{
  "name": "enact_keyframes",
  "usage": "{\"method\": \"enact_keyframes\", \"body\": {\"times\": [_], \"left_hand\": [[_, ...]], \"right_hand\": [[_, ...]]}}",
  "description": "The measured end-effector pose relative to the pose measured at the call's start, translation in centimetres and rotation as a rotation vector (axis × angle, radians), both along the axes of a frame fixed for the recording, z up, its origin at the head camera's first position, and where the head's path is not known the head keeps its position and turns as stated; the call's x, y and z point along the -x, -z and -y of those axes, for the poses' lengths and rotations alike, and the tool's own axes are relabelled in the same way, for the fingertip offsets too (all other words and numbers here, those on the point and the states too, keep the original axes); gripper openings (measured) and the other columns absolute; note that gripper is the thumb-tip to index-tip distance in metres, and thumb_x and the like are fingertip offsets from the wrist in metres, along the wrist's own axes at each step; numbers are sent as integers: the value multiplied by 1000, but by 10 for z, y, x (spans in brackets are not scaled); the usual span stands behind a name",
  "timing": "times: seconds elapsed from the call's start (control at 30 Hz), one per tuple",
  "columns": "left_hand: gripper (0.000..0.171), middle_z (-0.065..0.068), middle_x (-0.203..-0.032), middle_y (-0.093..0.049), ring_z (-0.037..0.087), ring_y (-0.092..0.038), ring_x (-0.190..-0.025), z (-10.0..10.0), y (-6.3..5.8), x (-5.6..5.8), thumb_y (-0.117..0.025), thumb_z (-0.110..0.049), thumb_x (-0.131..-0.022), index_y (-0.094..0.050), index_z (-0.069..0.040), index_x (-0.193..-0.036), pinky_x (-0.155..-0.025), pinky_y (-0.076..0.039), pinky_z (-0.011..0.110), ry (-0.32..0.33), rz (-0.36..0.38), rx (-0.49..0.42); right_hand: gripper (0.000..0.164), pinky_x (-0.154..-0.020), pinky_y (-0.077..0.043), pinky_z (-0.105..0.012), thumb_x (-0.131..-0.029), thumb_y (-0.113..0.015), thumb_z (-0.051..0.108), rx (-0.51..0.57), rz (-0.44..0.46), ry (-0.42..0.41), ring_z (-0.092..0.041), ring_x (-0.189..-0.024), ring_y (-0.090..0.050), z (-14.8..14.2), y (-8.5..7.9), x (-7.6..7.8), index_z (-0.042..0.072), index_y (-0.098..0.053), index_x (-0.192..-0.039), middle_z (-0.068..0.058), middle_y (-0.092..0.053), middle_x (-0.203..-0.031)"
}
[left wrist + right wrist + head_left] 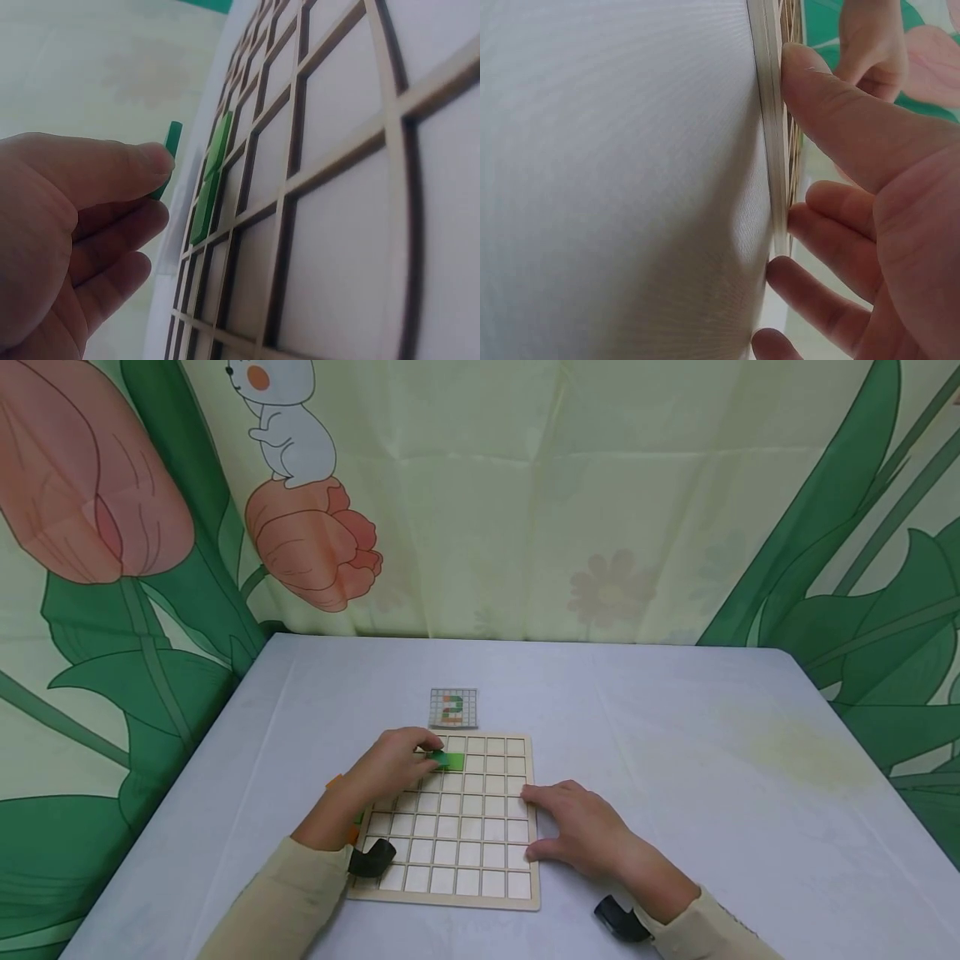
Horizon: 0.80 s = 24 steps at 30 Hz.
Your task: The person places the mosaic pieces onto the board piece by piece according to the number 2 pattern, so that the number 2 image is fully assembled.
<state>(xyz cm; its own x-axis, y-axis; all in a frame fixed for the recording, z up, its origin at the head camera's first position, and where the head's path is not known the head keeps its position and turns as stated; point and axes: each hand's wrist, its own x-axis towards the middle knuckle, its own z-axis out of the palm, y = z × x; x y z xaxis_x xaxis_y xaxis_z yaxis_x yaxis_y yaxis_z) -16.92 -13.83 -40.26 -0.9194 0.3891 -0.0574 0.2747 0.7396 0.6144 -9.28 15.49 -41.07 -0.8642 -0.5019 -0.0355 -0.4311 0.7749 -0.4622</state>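
We find the left hand (pixel 393 766) pinching a flat green tile (pixel 173 138), the right hand (pixel 585 828) spread against a gridded wooden board (pixel 447 827).

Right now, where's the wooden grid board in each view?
Head: wooden grid board, below centre.
Left wrist: board fills right side.
Right wrist: board edge-on, just right of centre, from top down.
Shared landmark: left hand, in all three; top right in right wrist.

Long beige sleeves (pixel 281 897); black rounded wrist cameras (pixel 372 859) (glossy, it seems)
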Motion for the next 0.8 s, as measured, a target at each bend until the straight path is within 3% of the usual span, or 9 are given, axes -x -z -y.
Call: {"method": "enact_keyframes", "body": {"times": [0.27,0.53,0.8], "left_hand": [[21,2,-110,-70,21,-64,-107,-10,2,3,-75,-11,-91,-71,-8,-112,-88,-54,38,23,-32,-7],[20,0,-109,-69,20,-63,-108,-19,4,6,-75,-13,-91,-72,-11,-111,-91,-52,38,7,-8,-12],[17,0,-111,-69,20,-63,-110,-25,6,6,-75,-14,-92,-72,-12,-108,-92,-52,38,35,-22,-8]], "right_hand": [[70,-95,-47,-50,-77,-85,36,4,-3,3,-30,-119,-55,0,2,1,8,-59,-136,-8,-64,-130],[70,-95,-47,-50,-77,-85,34,5,-1,6,-30,-119,-55,1,2,1,7,-59,-136,-9,-63,-131],[70,-96,-46,-51,-77,-85,34,2,9,11,-30,-119,-55,1,1,1,8,-59,-136,-9,-63,-131]]}}
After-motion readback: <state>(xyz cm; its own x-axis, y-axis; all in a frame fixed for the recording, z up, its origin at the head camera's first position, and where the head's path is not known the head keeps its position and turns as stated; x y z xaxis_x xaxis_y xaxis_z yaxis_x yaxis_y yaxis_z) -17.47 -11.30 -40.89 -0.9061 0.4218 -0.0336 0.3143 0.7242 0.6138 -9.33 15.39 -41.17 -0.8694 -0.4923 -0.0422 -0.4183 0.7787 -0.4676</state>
